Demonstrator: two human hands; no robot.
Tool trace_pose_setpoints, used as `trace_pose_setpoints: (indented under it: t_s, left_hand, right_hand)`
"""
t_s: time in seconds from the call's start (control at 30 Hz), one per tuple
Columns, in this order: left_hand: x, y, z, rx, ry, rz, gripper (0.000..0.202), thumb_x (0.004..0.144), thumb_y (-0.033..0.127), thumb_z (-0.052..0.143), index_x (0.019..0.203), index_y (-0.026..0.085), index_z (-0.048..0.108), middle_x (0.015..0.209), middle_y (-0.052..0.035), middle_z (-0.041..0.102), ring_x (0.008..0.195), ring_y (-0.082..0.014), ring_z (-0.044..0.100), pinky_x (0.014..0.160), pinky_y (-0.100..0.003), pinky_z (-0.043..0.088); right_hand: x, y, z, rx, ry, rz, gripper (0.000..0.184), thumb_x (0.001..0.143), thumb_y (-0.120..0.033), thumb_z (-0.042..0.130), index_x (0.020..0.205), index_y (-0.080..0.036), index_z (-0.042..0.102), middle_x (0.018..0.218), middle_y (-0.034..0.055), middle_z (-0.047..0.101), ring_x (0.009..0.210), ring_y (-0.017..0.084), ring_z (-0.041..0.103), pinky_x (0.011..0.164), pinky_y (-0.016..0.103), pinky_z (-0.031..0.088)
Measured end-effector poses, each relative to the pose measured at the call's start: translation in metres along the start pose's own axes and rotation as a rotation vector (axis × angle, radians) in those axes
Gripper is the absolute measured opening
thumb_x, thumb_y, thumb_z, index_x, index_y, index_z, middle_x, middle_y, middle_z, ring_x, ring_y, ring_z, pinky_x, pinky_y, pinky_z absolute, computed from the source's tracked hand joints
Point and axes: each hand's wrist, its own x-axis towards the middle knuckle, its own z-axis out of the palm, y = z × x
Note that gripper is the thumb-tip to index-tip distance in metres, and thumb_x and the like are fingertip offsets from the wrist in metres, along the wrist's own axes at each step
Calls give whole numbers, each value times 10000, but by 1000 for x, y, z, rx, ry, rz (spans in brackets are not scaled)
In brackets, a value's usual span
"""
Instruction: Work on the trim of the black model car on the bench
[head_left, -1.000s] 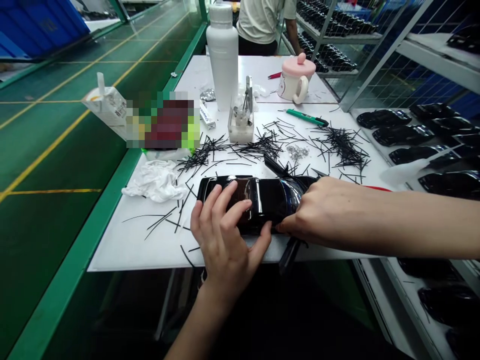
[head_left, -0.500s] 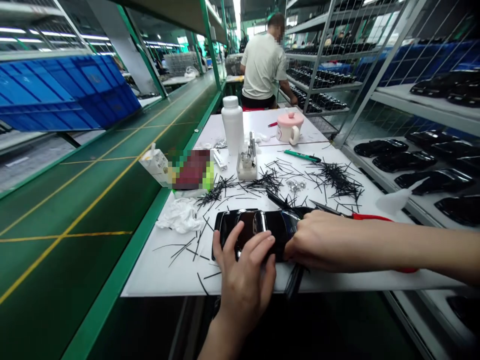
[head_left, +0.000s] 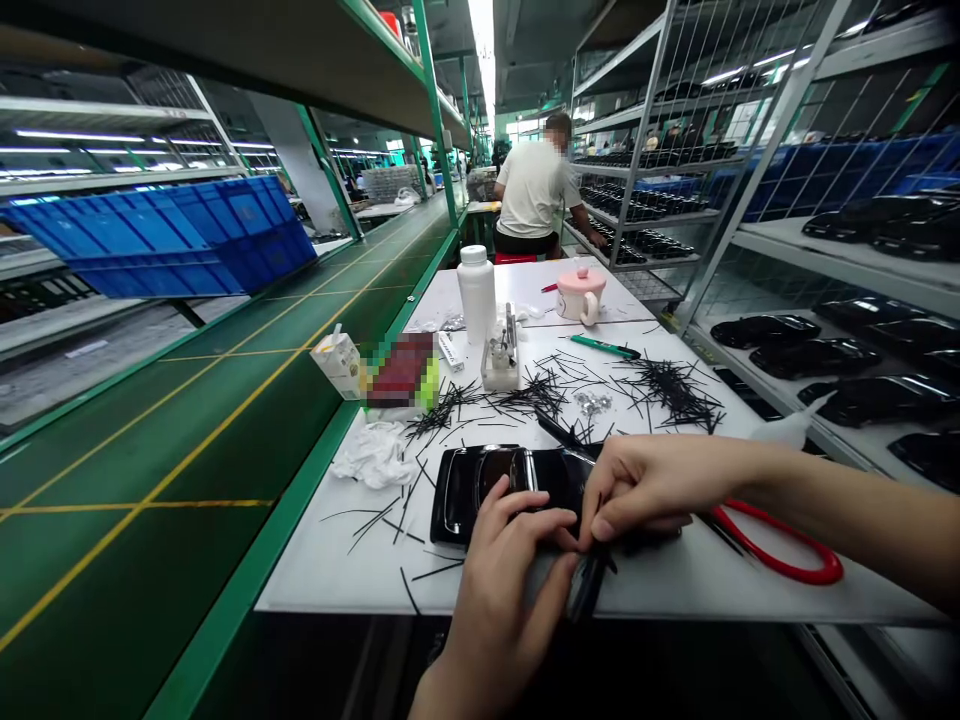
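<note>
A glossy black model car body (head_left: 510,490) lies on the white tabletop (head_left: 330,575) among scattered thin black strips (head_left: 675,392). My left hand (head_left: 506,580) grips its near side, fingers across the roof. My right hand (head_left: 645,490) reaches in from the right, its fingertips pinched at the car's near edge on a dark strip-like piece (head_left: 589,580) that hangs toward the table edge. The pinched part is partly hidden by my fingers. Red-handled snips (head_left: 780,545) lie just beyond my right forearm.
A white bottle (head_left: 477,295), a clear tool box (head_left: 500,360), a pink-lidded mug (head_left: 581,295) and a green utility knife (head_left: 604,346) stand beyond the car. Shelves of black car bodies (head_left: 862,395) are on the right, a green bench on the left, and a co-worker (head_left: 532,190) farther off.
My right hand has slid from the car's right end to its near edge and pinched its fingers. The red-handled snips now show. The view has tilted upward.
</note>
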Motion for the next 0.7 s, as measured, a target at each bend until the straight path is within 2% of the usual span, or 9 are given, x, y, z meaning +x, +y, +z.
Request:
trace_pose_setpoints:
  t_s: [0.13, 0.3, 0.5, 0.6, 0.7]
  left_hand:
    - [3, 0, 1, -27, 62, -11, 265, 865, 78, 603, 1073, 238, 566, 881, 2, 717, 1036, -204, 655, 1103, -488, 437]
    - [7, 2, 1, -14, 74, -2, 223, 849, 67, 607, 993, 233, 570, 873, 7, 712, 998, -189, 663, 1081, -473, 450]
    - [12, 4, 0, -23, 74, -5, 187, 832, 61, 589, 894, 227, 533, 826, 16, 690, 912, -167, 666, 1059, -448, 454]
    - [15, 5, -1, -43, 52, -30, 204, 832, 50, 568, 868, 232, 483, 804, 36, 664, 899, -149, 652, 1062, -436, 442]
    - [16, 5, -3, -66, 46, -67, 205, 840, 52, 536, 848, 234, 440, 788, 39, 633, 884, -139, 636, 1047, -427, 448]
  right_hand:
    - [2, 2, 2, 88, 12, -54, 299, 835, -321, 729, 991, -67, 755, 424, -82, 480, 333, 20, 331, 334, 132, 232]
    - [2, 9, 1, 169, 28, -72, 281, 828, -322, 746, 971, -80, 757, 435, -84, 481, 332, 15, 323, 336, 136, 220]
    - [1, 11, 8, 132, 93, -70, 348, 848, -386, 712, 1017, -84, 746, 402, -92, 425, 337, 29, 311, 363, 149, 217]
    - [-15, 3, 18, -77, 243, -99, 339, 906, -420, 627, 1042, -132, 742, 531, -36, 536, 441, 62, 447, 431, 166, 324]
    - [-50, 12, 21, -559, 576, -149, 281, 969, -363, 527, 1094, -204, 722, 874, 61, 705, 732, 156, 649, 620, 245, 494]
